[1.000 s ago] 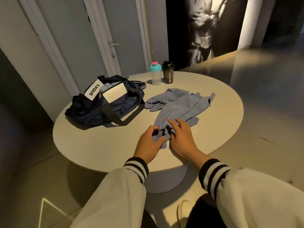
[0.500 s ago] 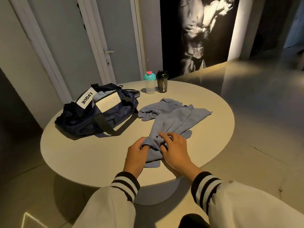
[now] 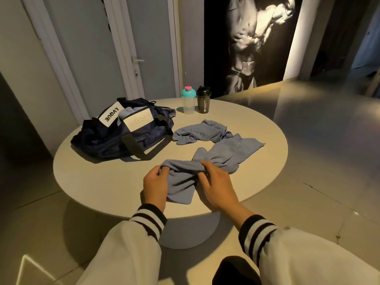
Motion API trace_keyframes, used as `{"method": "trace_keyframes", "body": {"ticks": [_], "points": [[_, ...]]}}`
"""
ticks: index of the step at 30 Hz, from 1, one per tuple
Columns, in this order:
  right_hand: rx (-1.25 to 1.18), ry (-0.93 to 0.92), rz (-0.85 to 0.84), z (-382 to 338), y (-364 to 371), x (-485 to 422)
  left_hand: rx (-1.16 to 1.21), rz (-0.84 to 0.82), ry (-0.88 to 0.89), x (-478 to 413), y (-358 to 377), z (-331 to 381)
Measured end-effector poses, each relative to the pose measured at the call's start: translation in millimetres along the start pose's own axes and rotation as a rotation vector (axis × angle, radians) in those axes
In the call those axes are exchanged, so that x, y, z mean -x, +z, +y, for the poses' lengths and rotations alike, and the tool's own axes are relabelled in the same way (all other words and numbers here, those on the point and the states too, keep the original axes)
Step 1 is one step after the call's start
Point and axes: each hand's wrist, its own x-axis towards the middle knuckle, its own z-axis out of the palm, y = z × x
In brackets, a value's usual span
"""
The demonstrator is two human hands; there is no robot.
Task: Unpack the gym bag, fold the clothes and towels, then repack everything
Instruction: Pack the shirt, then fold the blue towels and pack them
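Head view, read from left to right. A dark blue gym bag (image 3: 131, 138) is seen lying on the left part of a round pale table (image 3: 98, 182), its top open, a white tag lettered LVQUE (image 3: 112, 118) standing at the opening and pale cloth visible inside; the left hand (image 3: 155, 187) is shown near the front edge, fingers curled round the bunched end of a blue towel (image 3: 182, 182); this towel is stretched between both hands and trails away to the right across the tabletop, rumpled and not yet folded; behind it, at the far edge, a clear shaker with a teal lid (image 3: 188, 103) is set upright just beside a black shaker (image 3: 203, 102); a second blue towel (image 3: 199, 133) bearing embossed lettering is laid loosely between the bag and the shakers' side of the table, close to the first; the right hand (image 3: 216, 188) is closed on the same bunched edge, fingertips pinching the cloth; striped cuffs (image 3: 257, 229) are worn on both wrists; a dark wall poster (image 3: 253, 38) is seen behind.
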Motion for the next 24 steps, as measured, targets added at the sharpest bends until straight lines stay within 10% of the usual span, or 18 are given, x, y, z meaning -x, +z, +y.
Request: {"method": "trace_keyframes", "body": {"ticks": [16, 24], "points": [[0.025, -0.007, 0.127, 7.4, 4.1, -3.4, 0.122, 0.224, 0.273, -3.7, -31.9, 51.0], [0.153, 0.033, 0.081, 14.8, 8.4, -10.6, -0.212, -0.286, 0.252, -5.9, -26.2, 51.7]]}}
